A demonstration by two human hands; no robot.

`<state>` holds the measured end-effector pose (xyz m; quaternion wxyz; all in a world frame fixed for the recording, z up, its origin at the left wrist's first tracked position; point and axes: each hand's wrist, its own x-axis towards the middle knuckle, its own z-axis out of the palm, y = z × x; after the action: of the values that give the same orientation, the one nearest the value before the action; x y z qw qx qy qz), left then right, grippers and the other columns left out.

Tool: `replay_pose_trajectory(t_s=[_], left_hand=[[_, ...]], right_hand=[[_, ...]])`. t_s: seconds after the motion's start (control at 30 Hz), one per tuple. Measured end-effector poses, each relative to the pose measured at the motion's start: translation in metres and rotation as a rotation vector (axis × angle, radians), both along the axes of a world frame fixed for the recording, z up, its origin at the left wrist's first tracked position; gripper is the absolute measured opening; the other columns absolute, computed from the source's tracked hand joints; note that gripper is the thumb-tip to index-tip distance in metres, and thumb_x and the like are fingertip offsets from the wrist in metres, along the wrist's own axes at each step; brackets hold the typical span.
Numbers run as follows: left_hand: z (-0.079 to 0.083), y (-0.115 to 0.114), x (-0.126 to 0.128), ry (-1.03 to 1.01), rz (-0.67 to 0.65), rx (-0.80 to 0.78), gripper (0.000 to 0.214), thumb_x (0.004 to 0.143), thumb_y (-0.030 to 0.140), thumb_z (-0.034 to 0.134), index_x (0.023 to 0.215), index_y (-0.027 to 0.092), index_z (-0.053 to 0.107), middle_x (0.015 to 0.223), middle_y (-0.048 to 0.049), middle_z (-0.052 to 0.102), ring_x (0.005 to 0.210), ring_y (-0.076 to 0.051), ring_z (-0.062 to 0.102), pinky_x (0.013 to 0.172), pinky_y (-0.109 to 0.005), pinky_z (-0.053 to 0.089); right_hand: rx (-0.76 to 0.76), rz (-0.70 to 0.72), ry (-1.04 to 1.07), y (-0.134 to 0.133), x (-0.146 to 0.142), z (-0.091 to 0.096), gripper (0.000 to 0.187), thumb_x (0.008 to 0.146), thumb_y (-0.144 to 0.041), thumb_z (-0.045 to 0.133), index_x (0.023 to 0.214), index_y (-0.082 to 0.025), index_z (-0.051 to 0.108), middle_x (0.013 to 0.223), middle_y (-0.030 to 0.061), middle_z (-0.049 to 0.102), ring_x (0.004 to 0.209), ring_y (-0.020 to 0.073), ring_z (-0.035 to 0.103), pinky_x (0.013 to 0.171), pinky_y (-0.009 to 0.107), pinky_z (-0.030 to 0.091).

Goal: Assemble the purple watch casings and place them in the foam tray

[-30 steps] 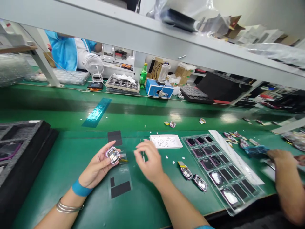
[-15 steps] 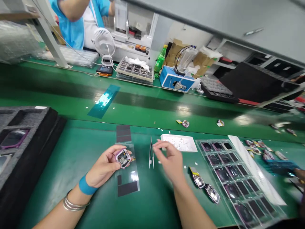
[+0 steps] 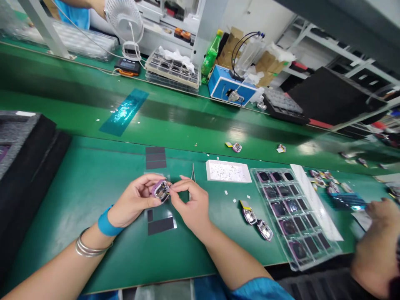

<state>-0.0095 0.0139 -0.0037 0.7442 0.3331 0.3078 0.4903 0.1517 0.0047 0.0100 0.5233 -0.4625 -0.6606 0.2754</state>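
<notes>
Between my two hands is a small purple-rimmed smartwatch body [image 3: 161, 191] with its metal and circuit side facing up. My left hand [image 3: 135, 196] grips it from the left, and the fingertips of my right hand [image 3: 191, 203] pinch its right edge. Thin steel tweezers [image 3: 192, 177] lie on the green mat, their lower end passing behind my right hand. Below the watch is a clear film with black strips [image 3: 160, 225], and more black strips [image 3: 155, 158] lie above it.
A white tray of small pieces [image 3: 228, 171] and a clear tray of dark watch parts [image 3: 292, 212] stand to the right. Two watch bodies [image 3: 256, 223] lie between them and my hands. A co-worker's hand [image 3: 381, 211] is at far right; black foam case [image 3: 28, 154] at left.
My right hand has come from above the mat onto the watch body's edge. The view has swung, shifting the whole scene upward. The co-worker's hand at right has shifted.
</notes>
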Motion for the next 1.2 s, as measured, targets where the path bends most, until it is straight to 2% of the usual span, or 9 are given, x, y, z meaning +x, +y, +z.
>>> replay_pose_trajectory(t_s=[0.17, 0.3, 0.37, 0.47, 0.53, 0.6, 0.77, 0.9, 1.2], left_hand=[[0.001, 0.000, 0.002, 0.049, 0.015, 0.015, 0.043, 0.055, 0.008, 0.081, 0.095, 0.018, 0.068, 0.093, -0.0071, 0.072, 0.081, -0.017, 0.067, 0.071, -0.021, 0.053], [-0.001, 0.001, 0.001, 0.062, 0.054, 0.016, 0.042, 0.057, 0.009, 0.081, 0.096, 0.017, 0.067, 0.095, -0.0077, 0.071, 0.085, -0.017, 0.066, 0.074, -0.022, 0.053], [-0.003, 0.002, 0.001, 0.056, 0.053, 0.007, 0.042, 0.058, 0.011, 0.080, 0.097, 0.017, 0.067, 0.095, -0.0076, 0.071, 0.084, -0.017, 0.066, 0.075, -0.023, 0.053], [-0.003, 0.003, -0.001, 0.015, 0.008, -0.012, 0.043, 0.059, 0.013, 0.081, 0.099, 0.018, 0.066, 0.095, -0.0077, 0.071, 0.083, -0.018, 0.066, 0.075, -0.026, 0.053], [-0.002, 0.003, -0.002, -0.030, -0.020, -0.033, 0.044, 0.059, 0.016, 0.081, 0.100, 0.018, 0.065, 0.097, -0.0078, 0.070, 0.084, -0.019, 0.067, 0.076, -0.028, 0.054], [0.001, 0.002, -0.003, -0.070, -0.023, -0.063, 0.045, 0.059, 0.018, 0.081, 0.100, 0.019, 0.063, 0.098, -0.0079, 0.070, 0.085, -0.021, 0.067, 0.077, -0.030, 0.054], [0.006, 0.000, -0.005, -0.119, -0.036, -0.095, 0.047, 0.058, 0.020, 0.082, 0.100, 0.019, 0.062, 0.096, -0.0064, 0.070, 0.084, -0.022, 0.068, 0.075, -0.029, 0.056], [0.006, 0.000, -0.004, -0.146, -0.044, -0.100, 0.044, 0.059, 0.019, 0.082, 0.098, 0.019, 0.063, 0.089, -0.0030, 0.070, 0.080, -0.018, 0.068, 0.072, -0.025, 0.056], [0.006, -0.001, -0.005, -0.231, -0.090, -0.095, 0.040, 0.062, 0.016, 0.080, 0.099, 0.019, 0.065, 0.090, -0.0026, 0.071, 0.084, -0.018, 0.069, 0.072, -0.023, 0.058]], right_hand=[[0.074, -0.016, -0.161, -0.001, 0.000, -0.002, 0.014, 0.079, -0.013, 0.054, 0.068, -0.022, 0.056, 0.071, -0.0026, 0.068, 0.067, 0.0128, 0.064, 0.097, 0.043, 0.042], [0.182, 0.011, -0.435, -0.002, -0.001, -0.004, 0.021, 0.085, -0.013, 0.049, 0.069, -0.023, 0.057, 0.075, -0.0023, 0.068, 0.075, 0.0127, 0.063, 0.107, 0.046, 0.029], [0.163, 0.030, -0.489, 0.001, 0.001, 0.000, 0.020, 0.086, -0.014, 0.049, 0.071, -0.023, 0.059, 0.078, -0.0019, 0.068, 0.078, 0.0132, 0.062, 0.109, 0.047, 0.023], [-0.059, 0.134, -0.361, 0.011, 0.010, 0.013, 0.013, 0.083, -0.017, 0.057, 0.072, -0.021, 0.062, 0.078, -0.0018, 0.069, 0.076, 0.0136, 0.064, 0.102, 0.044, 0.036], [-0.247, 0.221, -0.207, 0.019, 0.019, 0.023, 0.006, 0.079, -0.019, 0.062, 0.073, -0.020, 0.064, 0.076, -0.0014, 0.070, 0.072, 0.0135, 0.065, 0.084, 0.035, 0.049], [-0.329, 0.219, -0.090, 0.025, 0.024, 0.029, 0.003, 0.077, -0.020, 0.064, 0.075, -0.018, 0.065, 0.076, -0.0004, 0.070, 0.072, 0.0135, 0.065, 0.072, 0.028, 0.052], [-0.249, 0.087, 0.121, 0.021, 0.013, 0.020, 0.004, 0.076, -0.022, 0.067, 0.077, -0.018, 0.066, 0.078, 0.0001, 0.069, 0.074, 0.0134, 0.064, 0.073, 0.026, 0.051], [-0.244, 0.106, 0.212, 0.010, 0.000, 0.010, 0.003, 0.077, -0.023, 0.066, 0.078, -0.019, 0.066, 0.079, 0.0003, 0.069, 0.077, 0.0144, 0.064, 0.073, 0.027, 0.052], [-0.197, 0.128, 0.239, 0.003, -0.001, 0.013, 0.002, 0.079, -0.019, 0.065, 0.080, -0.021, 0.066, 0.084, 0.0006, 0.070, 0.082, 0.0151, 0.066, 0.085, 0.033, 0.052]])
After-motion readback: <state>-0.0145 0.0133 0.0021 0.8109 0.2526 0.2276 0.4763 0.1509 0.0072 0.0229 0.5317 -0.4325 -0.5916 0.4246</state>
